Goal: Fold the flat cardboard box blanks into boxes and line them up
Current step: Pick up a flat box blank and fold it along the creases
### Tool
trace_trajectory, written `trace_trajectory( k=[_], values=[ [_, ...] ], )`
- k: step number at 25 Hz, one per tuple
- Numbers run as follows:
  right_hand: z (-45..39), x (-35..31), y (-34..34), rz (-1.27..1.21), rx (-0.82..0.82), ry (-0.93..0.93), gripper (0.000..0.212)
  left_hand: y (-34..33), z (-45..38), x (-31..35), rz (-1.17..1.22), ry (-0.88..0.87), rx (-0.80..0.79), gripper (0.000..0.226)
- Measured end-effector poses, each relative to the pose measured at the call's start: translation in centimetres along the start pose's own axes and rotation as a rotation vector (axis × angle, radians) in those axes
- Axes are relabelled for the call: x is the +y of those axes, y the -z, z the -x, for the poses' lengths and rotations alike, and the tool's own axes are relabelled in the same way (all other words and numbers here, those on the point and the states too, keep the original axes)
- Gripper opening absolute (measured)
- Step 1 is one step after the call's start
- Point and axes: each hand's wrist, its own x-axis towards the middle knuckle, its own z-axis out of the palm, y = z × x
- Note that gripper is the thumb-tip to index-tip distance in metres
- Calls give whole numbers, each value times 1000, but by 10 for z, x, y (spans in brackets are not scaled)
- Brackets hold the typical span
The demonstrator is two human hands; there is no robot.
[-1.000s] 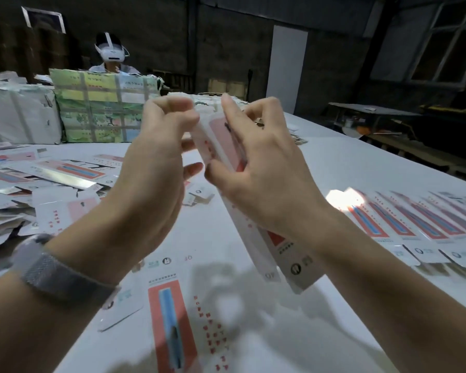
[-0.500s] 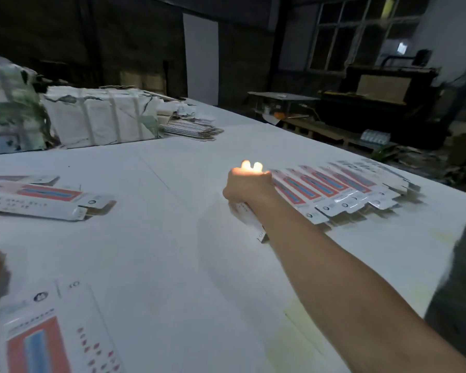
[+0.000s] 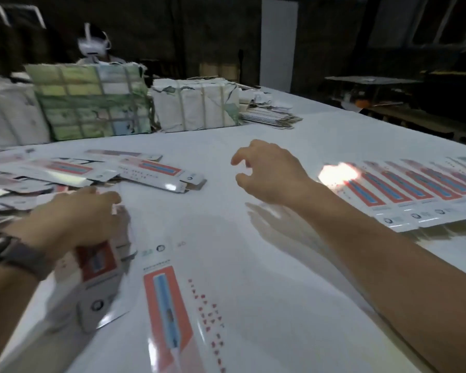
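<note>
The left grip (image 3: 76,219) rests on a box blank (image 3: 97,275) at the near left of the desk (image 3: 253,238), fingers bent over its upper end and holding it; the frame is blurred here, so how tightly they clasp it cannot be told. A watch with a grey band (image 3: 16,254) sits on that wrist. The blank under the hand shows a red panel with a blue stripe and a white end flap with a round mark, and it lies tilted across the desk surface.

The right grip (image 3: 267,170) hovers above the middle of the desk, released, its fingers loosely curled around nothing (thumb and forefinger apart), with its shadow on the white surface below.

Just beside the held blank, toward the near edge, a flat blank (image 3: 167,313) lies face up, red and blue with rows of small red marks beside it. To the left a loose heap of blanks (image 3: 65,173) overlaps in disorder. To the right a row of boxes (image 3: 409,189) lies side by side, edges touching, a bright glare on its near left end.

At the far side stand wrapped bundles (image 3: 194,106), one with green printed paper (image 3: 92,100), and a low stack of flat card (image 3: 269,118). Behind them sits a person wearing a white headset (image 3: 93,45).
</note>
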Motion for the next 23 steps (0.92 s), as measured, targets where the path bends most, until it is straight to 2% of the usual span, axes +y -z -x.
trace_trajectory(
  k=[2, 4, 6, 9, 11, 13, 15, 18, 20, 23],
  values=[
    [12, -28, -2, -107, 16, 132, 25, 2, 10, 2, 33, -20, -14, 52],
    [24, -44, -1, -222, 43, 221, 22, -2, 11, 9, 107, -76, 62, 55],
    [31, -56, -3, -305, 61, 279, 20, 2, 13, 15, 166, -131, 205, 56],
    [38, -66, -8, -470, 65, 256, 18, 18, 28, 33, 314, -245, 409, 71],
    [39, -70, -5, -674, 71, 193, 20, 38, 43, 47, 528, -346, 540, 79],
    [40, -75, 2, -927, 56, 144, 29, 60, 65, 63, 835, -482, 601, 80],
    [40, -79, 9, -1123, 6, 153, 35, 74, 82, 71, 1230, -636, 563, 79],
    [46, -86, 15, -1166, 63, 216, 46, 78, 95, 76, 1744, -707, 382, 77],
    [48, -88, 15, -1072, 196, 228, 53, 75, 97, 79, 1882, -659, 323, 63],
    [50, -87, 15, -945, 329, 220, 57, 68, 94, 84, 1905, -582, 272, 43]
  ],
)
